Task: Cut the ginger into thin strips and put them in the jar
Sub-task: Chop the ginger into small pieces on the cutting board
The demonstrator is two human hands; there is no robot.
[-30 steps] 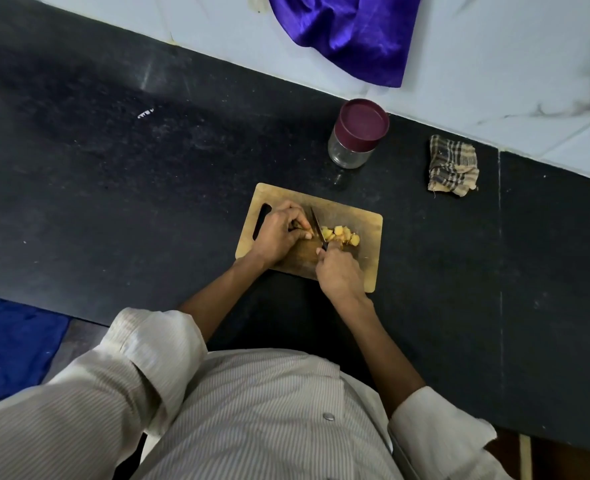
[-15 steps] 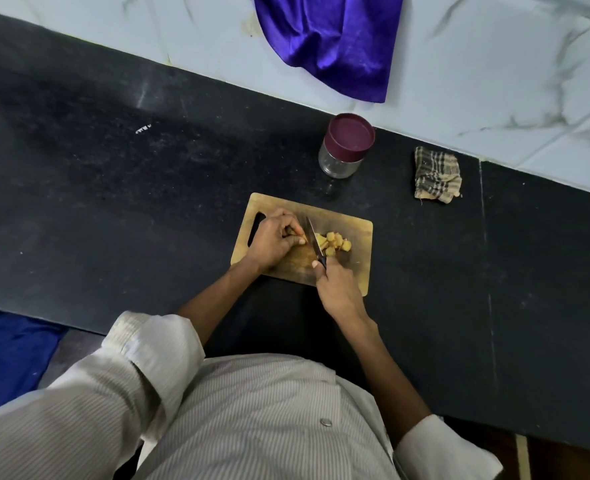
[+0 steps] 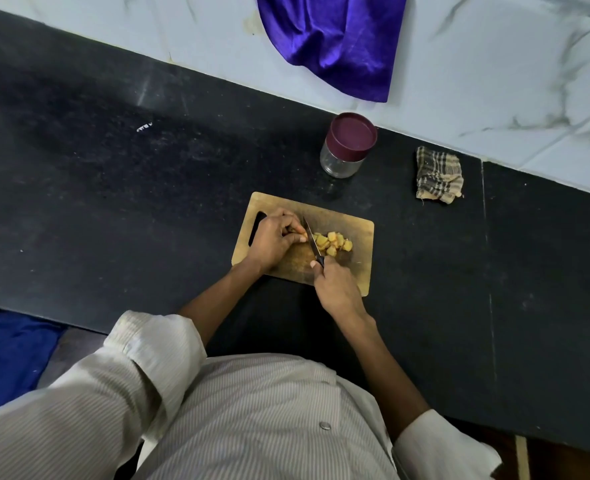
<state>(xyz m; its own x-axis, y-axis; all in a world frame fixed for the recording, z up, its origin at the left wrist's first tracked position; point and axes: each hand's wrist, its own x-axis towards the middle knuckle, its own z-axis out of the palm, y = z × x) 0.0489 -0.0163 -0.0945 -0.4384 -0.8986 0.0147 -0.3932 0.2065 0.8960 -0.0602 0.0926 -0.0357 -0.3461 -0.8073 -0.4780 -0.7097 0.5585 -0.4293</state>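
A wooden cutting board point(image 3: 352, 226) lies on the black counter. Cut yellow ginger pieces point(image 3: 333, 242) sit in a small heap near its middle. My left hand point(image 3: 274, 239) has its fingers curled on a piece of ginger that is mostly hidden under the fingertips. My right hand point(image 3: 335, 287) grips the dark handle of a small knife point(image 3: 312, 240), whose blade stands between the left fingertips and the heap. A glass jar point(image 3: 347, 145) with a maroon lid on it stands behind the board.
A folded checked cloth point(image 3: 438, 174) lies right of the jar. A purple cloth point(image 3: 331, 39) hangs over the white marble wall behind. The black counter point(image 3: 113, 188) stretches left and right. A blue cloth point(image 3: 6, 355) shows below the counter's edge at left.
The camera view has shifted a little. The knife blade stays beside my left fingertips, and both hands hold the same places on the board.
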